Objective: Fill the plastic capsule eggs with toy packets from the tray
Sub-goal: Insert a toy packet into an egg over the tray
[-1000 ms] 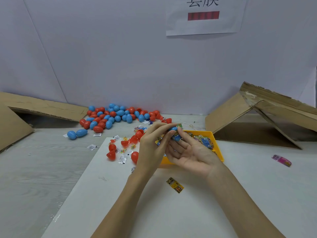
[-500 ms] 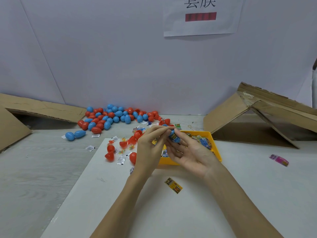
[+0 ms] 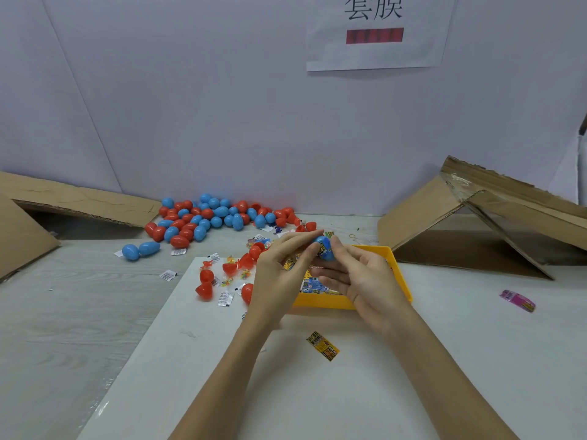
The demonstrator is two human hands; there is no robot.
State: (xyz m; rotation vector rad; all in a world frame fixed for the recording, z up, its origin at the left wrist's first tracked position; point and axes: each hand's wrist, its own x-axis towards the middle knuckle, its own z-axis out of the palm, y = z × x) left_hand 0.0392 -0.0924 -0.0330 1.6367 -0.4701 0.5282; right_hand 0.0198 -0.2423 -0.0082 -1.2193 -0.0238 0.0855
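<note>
Blue capsule egg [image 3: 324, 247] pinched between fingertips of both hands, left hand [image 3: 279, 274] and right hand [image 3: 365, 281] curled round it, yellow tray [image 3: 401, 277] just beneath fingers.

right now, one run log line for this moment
stage: filling egg | left hand: grips blue capsule egg | right hand: grips same egg | yellow tray: under hands

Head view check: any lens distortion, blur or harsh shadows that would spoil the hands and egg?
Head view: wide-angle bending shows toward the edges, as in the slanted wall seam upper left; light is soft and even, with only faint shadows under the forearms; the left hand, right hand and blue egg are reasonably sharp; packet print is too small to read.
</note>
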